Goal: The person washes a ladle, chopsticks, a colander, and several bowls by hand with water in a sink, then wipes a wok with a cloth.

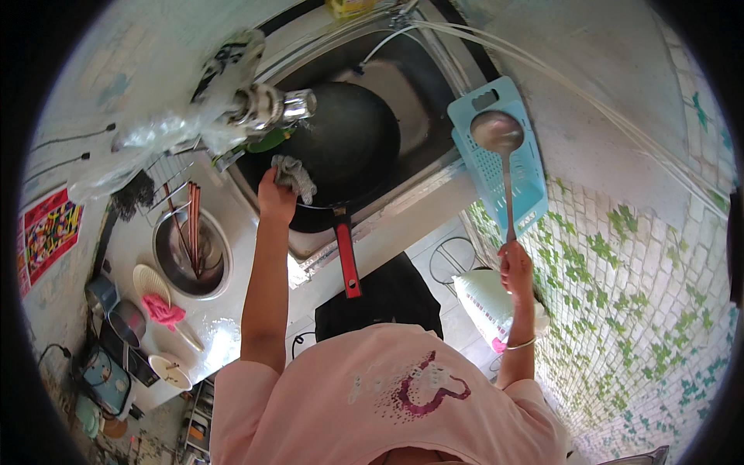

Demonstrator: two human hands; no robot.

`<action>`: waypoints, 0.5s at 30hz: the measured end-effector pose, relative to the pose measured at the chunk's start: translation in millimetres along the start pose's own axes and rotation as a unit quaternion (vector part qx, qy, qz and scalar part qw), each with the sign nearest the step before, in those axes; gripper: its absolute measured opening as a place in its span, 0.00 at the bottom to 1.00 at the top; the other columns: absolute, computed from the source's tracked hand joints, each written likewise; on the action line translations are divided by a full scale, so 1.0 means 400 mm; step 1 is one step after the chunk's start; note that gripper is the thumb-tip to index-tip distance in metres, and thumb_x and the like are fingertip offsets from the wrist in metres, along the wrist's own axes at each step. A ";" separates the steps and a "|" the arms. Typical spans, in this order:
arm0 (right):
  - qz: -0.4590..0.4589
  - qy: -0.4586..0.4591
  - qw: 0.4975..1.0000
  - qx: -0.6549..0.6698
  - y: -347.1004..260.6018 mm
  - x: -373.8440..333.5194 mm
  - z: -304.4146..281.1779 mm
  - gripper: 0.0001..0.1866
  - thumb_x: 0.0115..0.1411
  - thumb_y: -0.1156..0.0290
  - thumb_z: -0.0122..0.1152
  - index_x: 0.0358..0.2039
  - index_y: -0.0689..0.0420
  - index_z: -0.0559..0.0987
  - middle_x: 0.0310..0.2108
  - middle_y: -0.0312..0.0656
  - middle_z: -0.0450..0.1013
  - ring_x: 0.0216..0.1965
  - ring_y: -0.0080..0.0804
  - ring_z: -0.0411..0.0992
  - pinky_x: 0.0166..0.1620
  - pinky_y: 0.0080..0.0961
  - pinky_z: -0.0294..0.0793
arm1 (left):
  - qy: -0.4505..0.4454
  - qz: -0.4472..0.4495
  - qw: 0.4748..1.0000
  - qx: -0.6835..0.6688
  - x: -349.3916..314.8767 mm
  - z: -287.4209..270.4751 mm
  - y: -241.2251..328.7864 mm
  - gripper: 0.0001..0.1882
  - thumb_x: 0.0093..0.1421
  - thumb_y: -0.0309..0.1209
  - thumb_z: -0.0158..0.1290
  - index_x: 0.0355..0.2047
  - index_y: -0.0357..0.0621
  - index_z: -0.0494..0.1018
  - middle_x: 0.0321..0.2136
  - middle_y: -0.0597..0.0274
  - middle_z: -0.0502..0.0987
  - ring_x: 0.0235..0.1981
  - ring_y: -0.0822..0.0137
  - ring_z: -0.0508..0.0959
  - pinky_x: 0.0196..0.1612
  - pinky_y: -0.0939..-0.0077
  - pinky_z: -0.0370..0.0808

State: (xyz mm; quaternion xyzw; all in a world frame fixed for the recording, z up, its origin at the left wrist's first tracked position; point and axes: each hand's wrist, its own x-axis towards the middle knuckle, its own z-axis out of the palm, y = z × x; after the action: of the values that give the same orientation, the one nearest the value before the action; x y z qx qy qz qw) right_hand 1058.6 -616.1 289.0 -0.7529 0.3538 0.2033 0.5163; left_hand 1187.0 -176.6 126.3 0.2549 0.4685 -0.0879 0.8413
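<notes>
A large black wok (353, 139) sits tilted in the metal sink (403, 101), its red-and-black handle (348, 260) reaching over the front edge toward me. At the wok's near left rim, my left hand (277, 198) is closed on a crumpled grey cloth (294, 177). Out to the right, my right hand (514, 267) grips the end of a long-handled metal ladle (498, 133). The ladle's bowl is over the light blue plastic drain basket (532, 203) at the sink's right side; whether it touches the basket I cannot tell.
A metal faucet (293, 106) wrapped in clear plastic juts over the wok's left side. On the left counter are a steel bowl (225, 275) holding chopsticks, a pale strainer (151, 283) and a pink cloth (164, 311). A white bag (482, 298) stands below at right.
</notes>
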 end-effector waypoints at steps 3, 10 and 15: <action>0.092 0.006 0.994 -0.059 -0.037 0.046 -0.093 0.26 0.64 0.46 0.37 0.26 0.56 0.72 0.08 0.28 0.54 0.06 0.15 0.48 0.08 0.17 0.46 | -0.096 -0.027 0.995 0.001 0.031 -0.068 -0.026 0.13 0.62 0.34 0.38 0.40 0.43 0.69 0.39 0.58 0.74 0.44 0.60 0.72 0.52 0.64 0.66; 0.213 0.121 0.969 -0.032 0.001 0.174 -0.184 0.22 0.59 0.43 0.45 0.36 0.50 0.66 0.17 0.32 0.61 0.07 0.17 0.49 0.11 0.15 0.43 | -0.066 -0.067 0.994 0.054 0.002 -0.025 -0.069 0.12 0.61 0.34 0.39 0.37 0.44 0.70 0.35 0.60 0.75 0.39 0.61 0.74 0.46 0.66 0.70; 0.261 0.066 0.963 0.009 0.063 0.235 -0.162 0.21 0.55 0.43 0.53 0.33 0.48 0.70 0.15 0.30 0.61 0.08 0.15 0.49 0.12 0.15 0.46 | -0.054 -0.071 0.993 0.081 0.004 -0.037 -0.072 0.12 0.61 0.35 0.39 0.37 0.44 0.70 0.33 0.59 0.76 0.37 0.61 0.75 0.43 0.66 0.71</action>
State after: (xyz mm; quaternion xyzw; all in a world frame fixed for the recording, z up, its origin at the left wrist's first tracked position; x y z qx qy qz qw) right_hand 1099.0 -711.6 234.8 -0.6414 0.5734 0.2777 0.4274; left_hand 1165.7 -193.4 108.4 0.2826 0.4304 -0.1989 0.8339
